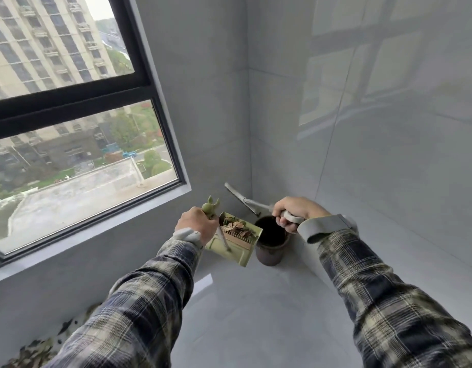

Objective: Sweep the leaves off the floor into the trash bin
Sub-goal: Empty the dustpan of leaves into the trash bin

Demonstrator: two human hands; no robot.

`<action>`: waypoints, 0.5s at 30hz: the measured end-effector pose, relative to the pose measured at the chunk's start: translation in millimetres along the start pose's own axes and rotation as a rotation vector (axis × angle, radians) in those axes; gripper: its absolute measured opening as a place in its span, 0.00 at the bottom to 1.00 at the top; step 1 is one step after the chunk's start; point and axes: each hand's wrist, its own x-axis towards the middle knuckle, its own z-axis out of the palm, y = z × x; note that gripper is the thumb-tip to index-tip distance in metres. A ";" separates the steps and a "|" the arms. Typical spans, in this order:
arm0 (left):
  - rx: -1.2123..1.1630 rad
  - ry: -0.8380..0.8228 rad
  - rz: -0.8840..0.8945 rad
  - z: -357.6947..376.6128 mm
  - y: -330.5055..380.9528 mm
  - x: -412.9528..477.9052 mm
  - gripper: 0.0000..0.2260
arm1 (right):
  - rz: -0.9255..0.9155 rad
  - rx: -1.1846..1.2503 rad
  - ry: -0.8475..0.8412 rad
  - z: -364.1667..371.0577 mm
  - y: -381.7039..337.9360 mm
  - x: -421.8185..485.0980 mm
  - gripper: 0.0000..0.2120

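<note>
Green dustpan holding dry brown leaves, gripped by left hand; right hand grips brush near dark bin.

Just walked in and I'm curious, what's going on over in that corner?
A person is clearing up leaves. The left hand grips a dustpan loaded with leaves, held right beside the mouth of the bin in the corner. The right hand grips a brush, raised behind the bin. The load is not yet tipped in. More leaves lie by the wall under the window.
</note>
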 end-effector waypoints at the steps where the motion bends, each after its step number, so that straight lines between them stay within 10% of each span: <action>1: 0.013 0.013 0.011 -0.9 0.8 4.8 0.16 | 0.000 0.004 -0.003 -0.7 -2.0 1.2 0.11; 15: 0.150 -0.041 0.123 53.7 89.9 105.0 0.18 | 0.087 0.268 0.089 -75.0 -20.9 88.5 0.12</action>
